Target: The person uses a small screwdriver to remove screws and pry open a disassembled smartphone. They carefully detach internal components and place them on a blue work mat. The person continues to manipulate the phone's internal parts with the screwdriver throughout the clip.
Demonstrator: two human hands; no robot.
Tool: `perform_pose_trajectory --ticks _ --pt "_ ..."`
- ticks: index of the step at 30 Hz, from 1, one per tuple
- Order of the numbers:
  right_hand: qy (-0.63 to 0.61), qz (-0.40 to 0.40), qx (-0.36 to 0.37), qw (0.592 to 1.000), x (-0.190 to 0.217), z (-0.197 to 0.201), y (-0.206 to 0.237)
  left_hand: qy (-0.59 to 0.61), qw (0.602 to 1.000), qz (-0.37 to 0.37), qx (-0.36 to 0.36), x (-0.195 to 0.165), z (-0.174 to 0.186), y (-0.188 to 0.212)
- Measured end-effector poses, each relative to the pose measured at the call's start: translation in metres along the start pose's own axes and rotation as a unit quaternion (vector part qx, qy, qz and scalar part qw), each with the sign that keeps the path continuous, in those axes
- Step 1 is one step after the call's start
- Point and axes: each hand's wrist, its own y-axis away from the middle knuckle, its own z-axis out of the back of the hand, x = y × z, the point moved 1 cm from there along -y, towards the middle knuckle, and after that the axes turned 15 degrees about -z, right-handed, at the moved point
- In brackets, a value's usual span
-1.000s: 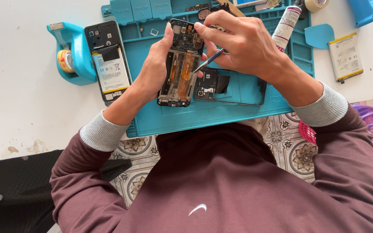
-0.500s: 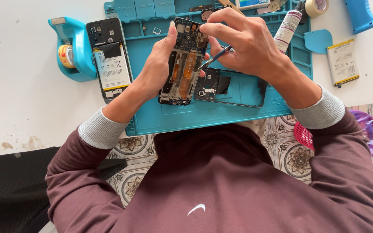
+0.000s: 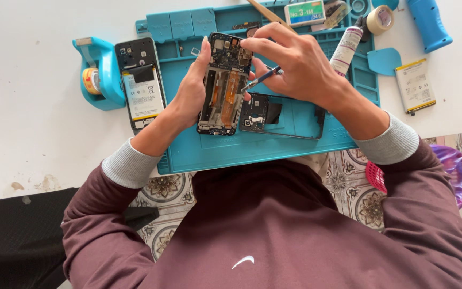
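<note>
While left hand grips opened phone | right hand pinches screwdriver beside it

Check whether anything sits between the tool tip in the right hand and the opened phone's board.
Nothing visible does: the right hand holds the thin blue tool, its tip already at the opened phone, which the left hand steadies.

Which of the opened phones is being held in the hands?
The opened phone frame tilted up in the left hand; the battery phone and back shell lie untouched.
</note>
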Motion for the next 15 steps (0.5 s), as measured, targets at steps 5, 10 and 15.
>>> perform_pose_trajectory --ticks 5,10,15 --pt "-0.032 0.057 -0.057 0.996 0.015 0.018 -0.003 0.035 0.999 -0.002 -0.001 -0.001 0.002 0.003" --pt "-0.238 0.240 -0.055 0.939 0.079 0.104 0.022 0.008 1.000 -0.005 -0.002 -0.006 0.000 0.003" --pt "-0.406 0.377 0.035 0.832 0.111 0.154 0.044 0.030 0.999 0.018 -0.023 -0.007 -0.001 0.001"
